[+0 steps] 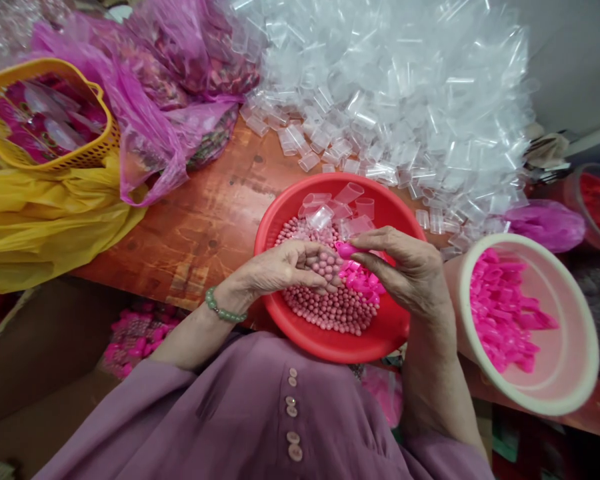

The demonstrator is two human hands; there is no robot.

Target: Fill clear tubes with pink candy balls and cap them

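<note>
My left hand [285, 268] is closed around a small clear plastic tube filled with pink beads [326, 267]. A bright pink plastic piece [345, 250], like a cap, is pinched between the thumb and fingers of my right hand [410, 270], right at the tube's end. Both hands are over a red basin [395, 328]. Inside it lie loose pink beads [330, 313], several clear tubes [350, 193] towards the back, and more bright pink pieces [363, 283], partly hidden by my right hand.
A large heap of clear plastic tubes [390, 87] covers the back of the wooden table [205, 200]. At right a white bucket [575, 320] holds pink pieces [505, 307]. Left stand a yellow basket [87, 150], purple bags [155, 127] and a yellow bag [45, 227].
</note>
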